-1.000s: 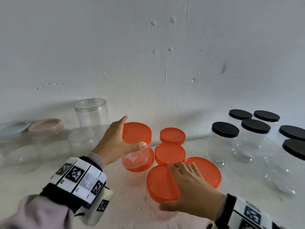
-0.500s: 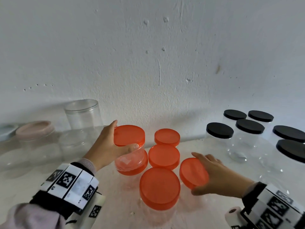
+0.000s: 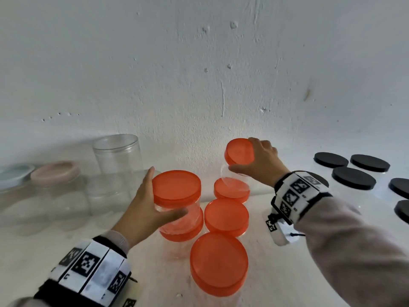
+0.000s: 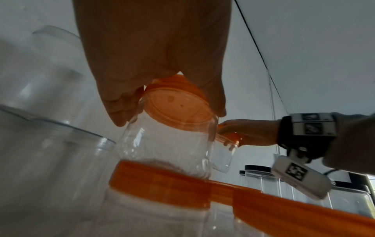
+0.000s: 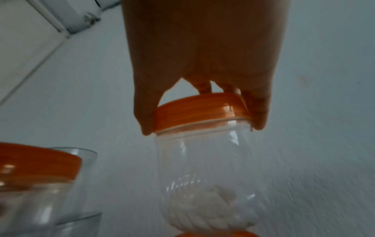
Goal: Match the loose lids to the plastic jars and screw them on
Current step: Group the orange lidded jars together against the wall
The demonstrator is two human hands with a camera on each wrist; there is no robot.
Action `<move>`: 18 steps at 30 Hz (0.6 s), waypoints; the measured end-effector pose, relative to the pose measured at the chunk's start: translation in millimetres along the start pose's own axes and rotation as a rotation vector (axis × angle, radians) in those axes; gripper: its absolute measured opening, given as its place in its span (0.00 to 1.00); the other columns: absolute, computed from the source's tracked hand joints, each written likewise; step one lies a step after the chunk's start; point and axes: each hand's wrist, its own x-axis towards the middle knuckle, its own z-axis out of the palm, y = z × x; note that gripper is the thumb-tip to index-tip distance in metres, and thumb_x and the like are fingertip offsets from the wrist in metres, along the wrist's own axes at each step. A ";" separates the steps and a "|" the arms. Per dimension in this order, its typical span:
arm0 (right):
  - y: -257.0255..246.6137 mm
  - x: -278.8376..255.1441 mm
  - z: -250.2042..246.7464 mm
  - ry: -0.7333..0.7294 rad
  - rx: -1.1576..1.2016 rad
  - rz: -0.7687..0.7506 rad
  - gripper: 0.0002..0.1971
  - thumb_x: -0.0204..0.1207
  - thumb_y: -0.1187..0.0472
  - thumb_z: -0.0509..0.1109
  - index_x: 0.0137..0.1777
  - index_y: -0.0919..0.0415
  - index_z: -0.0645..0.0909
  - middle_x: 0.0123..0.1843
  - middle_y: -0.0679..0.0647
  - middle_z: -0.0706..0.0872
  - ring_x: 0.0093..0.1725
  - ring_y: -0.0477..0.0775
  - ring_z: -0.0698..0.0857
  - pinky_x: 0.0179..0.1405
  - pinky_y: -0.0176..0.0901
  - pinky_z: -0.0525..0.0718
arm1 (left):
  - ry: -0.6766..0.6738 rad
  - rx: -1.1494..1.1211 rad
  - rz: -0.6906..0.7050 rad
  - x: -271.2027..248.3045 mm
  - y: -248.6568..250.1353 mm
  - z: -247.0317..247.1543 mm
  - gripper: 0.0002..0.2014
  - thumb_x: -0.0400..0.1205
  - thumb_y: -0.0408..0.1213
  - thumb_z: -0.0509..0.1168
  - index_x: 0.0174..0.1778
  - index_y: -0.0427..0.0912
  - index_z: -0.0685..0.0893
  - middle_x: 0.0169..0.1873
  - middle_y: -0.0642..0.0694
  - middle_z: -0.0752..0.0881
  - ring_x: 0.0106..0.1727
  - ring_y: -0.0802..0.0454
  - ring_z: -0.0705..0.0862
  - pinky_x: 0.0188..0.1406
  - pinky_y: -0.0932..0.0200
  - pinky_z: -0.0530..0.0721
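My left hand (image 3: 168,191) grips a clear jar with an orange lid (image 3: 177,187) by its side. That jar stands on top of another orange-lidded jar (image 3: 181,232). My right hand (image 3: 241,154) grips a smaller orange-lidded jar (image 3: 238,151) around its lid and holds it tilted over the rear orange-lidded jar (image 3: 231,190), close to the wall. The right wrist view shows fingers (image 5: 257,112) and thumb curled around this lid (image 5: 201,110), with the clear body (image 5: 209,160) hanging below. In the left wrist view the held jar (image 4: 168,137) stands under its orange lid (image 4: 176,109).
Two more orange-lidded jars (image 3: 225,214) (image 3: 219,262) stand in front. Several black-lidded jars (image 3: 352,180) fill the right side. At the back left are an open clear jar (image 3: 117,154), a pink-lidded jar (image 3: 55,173) and a pale blue lid (image 3: 15,173). The white wall (image 3: 199,85) is close behind.
My right hand left the front jar's lid, took the orange-lidded jar on the right and lifted it back toward the wall. My left hand kept its grip on the stacked jar.
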 end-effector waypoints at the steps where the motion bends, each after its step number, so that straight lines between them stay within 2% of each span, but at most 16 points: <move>1: -1.4 7.6 5.6 -0.025 -0.017 0.022 0.48 0.65 0.40 0.78 0.80 0.56 0.58 0.74 0.60 0.66 0.71 0.62 0.65 0.60 0.52 0.71 | -0.010 -0.033 0.001 -2.9 -3.2 1.4 0.69 0.53 0.69 0.73 0.82 0.56 0.36 0.82 0.50 0.56 0.80 0.50 0.63 0.78 0.47 0.64; 5: -1.0 27.3 21.7 -0.115 -0.063 0.071 0.48 0.66 0.37 0.76 0.80 0.57 0.59 0.73 0.61 0.68 0.71 0.63 0.67 0.61 0.55 0.73 | -0.052 -0.062 -0.019 -12.6 -19.0 6.3 0.69 0.55 0.61 0.78 0.82 0.58 0.35 0.79 0.52 0.63 0.71 0.56 0.69 0.73 0.50 0.70; 10: -1.4 37.6 29.7 -0.154 -0.103 0.041 0.50 0.64 0.35 0.76 0.81 0.57 0.58 0.74 0.61 0.69 0.72 0.63 0.68 0.64 0.56 0.73 | -0.169 0.015 -0.109 -24.2 -35.6 13.0 0.70 0.59 0.60 0.79 0.78 0.62 0.26 0.80 0.47 0.62 0.74 0.49 0.70 0.74 0.48 0.72; 14: -2.7 35.3 26.3 -0.199 -0.140 0.027 0.52 0.65 0.35 0.76 0.82 0.56 0.56 0.77 0.60 0.67 0.74 0.64 0.66 0.67 0.59 0.72 | -0.188 0.044 -0.096 -26.7 -38.9 22.3 0.67 0.61 0.61 0.78 0.79 0.58 0.30 0.78 0.50 0.65 0.72 0.54 0.70 0.75 0.56 0.69; 16: -5.9 25.7 22.0 -0.145 -0.215 -0.030 0.51 0.65 0.35 0.76 0.82 0.55 0.55 0.79 0.59 0.62 0.77 0.65 0.62 0.71 0.62 0.67 | -0.183 0.047 -0.102 -25.9 -39.1 26.9 0.67 0.62 0.60 0.78 0.81 0.54 0.30 0.79 0.50 0.65 0.75 0.53 0.70 0.77 0.53 0.69; 18: -10.2 7.1 17.9 -0.039 -0.251 -0.162 0.48 0.66 0.37 0.76 0.81 0.55 0.58 0.79 0.57 0.60 0.77 0.61 0.59 0.73 0.58 0.62 | -0.157 0.035 -0.089 -25.0 -39.5 30.7 0.65 0.64 0.56 0.78 0.81 0.53 0.34 0.78 0.51 0.67 0.74 0.53 0.72 0.75 0.55 0.70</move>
